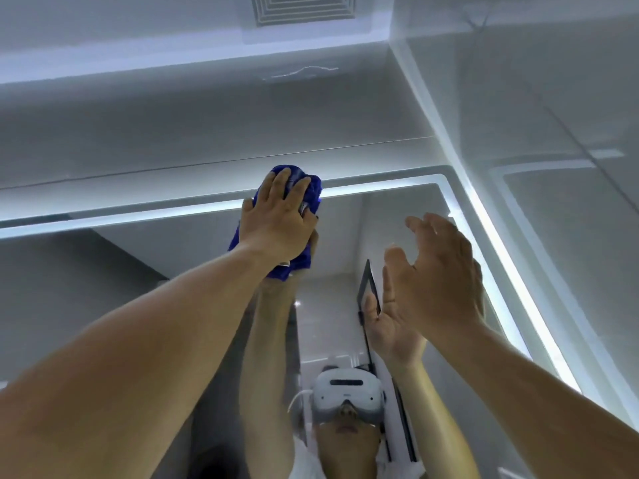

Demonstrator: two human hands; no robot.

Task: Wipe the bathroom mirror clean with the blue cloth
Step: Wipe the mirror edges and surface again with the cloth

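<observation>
Both bare forearms reach up and forward, elbows nearly straight. The left hand (276,221) lies back-outward on a bunched deep-blue fabric cloth (314,190), its fingers spread and almost straight, pressing the bundle under the palm; blue folds show past the fingertips and below the wrist. To the right of that grip and a little lower, the right hand (439,271) is raised and holds nothing, fingers loosely parted and slightly bent, thumb standing out to the left.

mirror (103,288): wall-mounted, lit border strip | blue cloth (314,191): bunched, pressed against its top edge
</observation>
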